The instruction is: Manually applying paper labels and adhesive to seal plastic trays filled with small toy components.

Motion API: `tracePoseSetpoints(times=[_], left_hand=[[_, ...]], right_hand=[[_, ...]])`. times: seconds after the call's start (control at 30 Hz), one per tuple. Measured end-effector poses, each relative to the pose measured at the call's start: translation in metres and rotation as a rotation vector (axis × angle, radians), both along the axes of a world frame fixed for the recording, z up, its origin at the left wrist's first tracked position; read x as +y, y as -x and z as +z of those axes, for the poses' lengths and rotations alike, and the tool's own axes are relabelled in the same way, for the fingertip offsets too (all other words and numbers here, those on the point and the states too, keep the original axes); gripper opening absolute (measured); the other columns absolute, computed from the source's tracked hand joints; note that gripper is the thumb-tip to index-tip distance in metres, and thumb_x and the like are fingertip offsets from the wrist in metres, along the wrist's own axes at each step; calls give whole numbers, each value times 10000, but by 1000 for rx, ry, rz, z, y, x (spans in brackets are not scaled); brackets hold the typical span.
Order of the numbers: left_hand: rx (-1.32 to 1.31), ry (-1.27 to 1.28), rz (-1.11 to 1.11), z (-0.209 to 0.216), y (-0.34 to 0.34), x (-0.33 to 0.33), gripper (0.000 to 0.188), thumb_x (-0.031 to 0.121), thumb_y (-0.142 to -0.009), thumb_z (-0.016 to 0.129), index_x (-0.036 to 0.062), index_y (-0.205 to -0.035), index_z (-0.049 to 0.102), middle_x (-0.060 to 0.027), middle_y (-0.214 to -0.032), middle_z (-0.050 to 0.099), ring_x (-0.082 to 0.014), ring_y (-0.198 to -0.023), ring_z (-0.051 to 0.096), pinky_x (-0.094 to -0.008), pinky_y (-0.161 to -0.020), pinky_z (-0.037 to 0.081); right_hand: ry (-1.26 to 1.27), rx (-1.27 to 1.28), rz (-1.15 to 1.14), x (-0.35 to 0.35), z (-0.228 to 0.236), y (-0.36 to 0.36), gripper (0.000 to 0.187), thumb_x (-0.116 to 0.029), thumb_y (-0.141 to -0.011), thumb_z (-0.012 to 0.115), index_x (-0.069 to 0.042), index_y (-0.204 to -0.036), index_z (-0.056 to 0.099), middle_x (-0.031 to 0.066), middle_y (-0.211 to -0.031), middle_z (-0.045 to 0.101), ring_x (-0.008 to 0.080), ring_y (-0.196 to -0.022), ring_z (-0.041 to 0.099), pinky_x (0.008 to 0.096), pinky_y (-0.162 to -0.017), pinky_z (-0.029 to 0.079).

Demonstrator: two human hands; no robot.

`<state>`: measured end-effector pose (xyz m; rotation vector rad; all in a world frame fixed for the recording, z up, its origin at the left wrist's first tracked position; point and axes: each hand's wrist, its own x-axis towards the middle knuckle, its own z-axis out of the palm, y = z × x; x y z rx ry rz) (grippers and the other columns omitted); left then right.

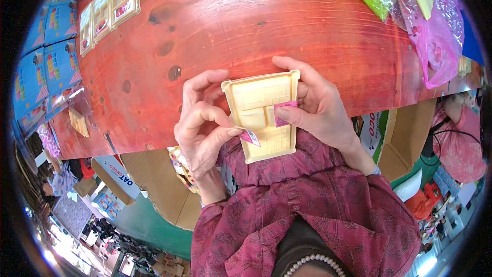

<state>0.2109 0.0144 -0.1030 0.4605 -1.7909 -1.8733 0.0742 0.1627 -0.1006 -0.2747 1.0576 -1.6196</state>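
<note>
A cream plastic panel (264, 95) with a raised rim and moulded brick-like relief is held upright above the near edge of the red table. My right hand (324, 103) grips its right side, thumb lying over a pink sticker (283, 113) on its face. Between thumb and index finger, my left hand (205, 118) pinches a second small pink sticker (251, 137), which overlaps the panel's lower left edge. The other left fingers are curled behind, partly hidden.
The red wooden table (215, 31) spans the front. At far left are cream framed pieces with pictures (108, 13) and stacked blue boxes (51, 59). Plastic bags (435, 46) lie at the far right. Open cardboard boxes (159, 187) stand below the near edge.
</note>
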Motion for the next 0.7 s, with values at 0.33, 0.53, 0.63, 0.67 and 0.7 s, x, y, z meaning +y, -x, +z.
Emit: tracePoseSetpoints(times=[0.33, 0.53, 0.63, 0.67, 0.7], left_hand=[[124, -500, 54, 2, 5, 24, 955, 48, -586, 814, -12, -1364, 264, -239, -1308, 389, -296, -1154, 478, -390, -896, 483], [-314, -461, 96, 11, 0, 16, 718, -13, -625, 773, -32, -1256, 432, -137, -1072, 594, -191, -961, 595, -304, -831, 502], [-441, -381, 89, 13, 2, 17, 611, -23, -645, 761, -35, -1190, 485, -109, -1012, 620, -157, -912, 606, -275, -800, 504], [-449, -353, 84, 14, 3, 18, 567, -30, -655, 754, -33, -1162, 501, -98, -999, 623, -144, -900, 606, -266, -787, 505], [-449, -354, 83, 13, 4, 20, 567, -30, -655, 754, -33, -1162, 501, -98, -999, 623, -144, -900, 606, -266, -787, 505]], right_hand=[[5, 79, -185, -3, -7, 3, 599, 61, -814, 577, 39, -1331, 276, 159, -1201, 516, 175, -1083, 523, 278, -910, 441], [-42, 79, -146, -6, -3, -14, 620, 56, -830, 558, 29, -1352, 226, 162, -1206, 509, 174, -1084, 522, 283, -916, 433], [-94, 91, -74, -5, -2, -21, 656, 48, -840, 549, 12, -1377, 174, 160, -1201, 509, 173, -1085, 521, 292, -919, 430], [-106, 154, -48, -5, 0, -22, 669, 44, -843, 548, 6, -1384, 156, 158, -1201, 510, 173, -1086, 520, 292, -918, 429], [-120, 217, -25, -5, 0, -23, 683, 41, -846, 546, -1, -1392, 138, 155, -1201, 511, 174, -1088, 519, 292, -917, 428]])
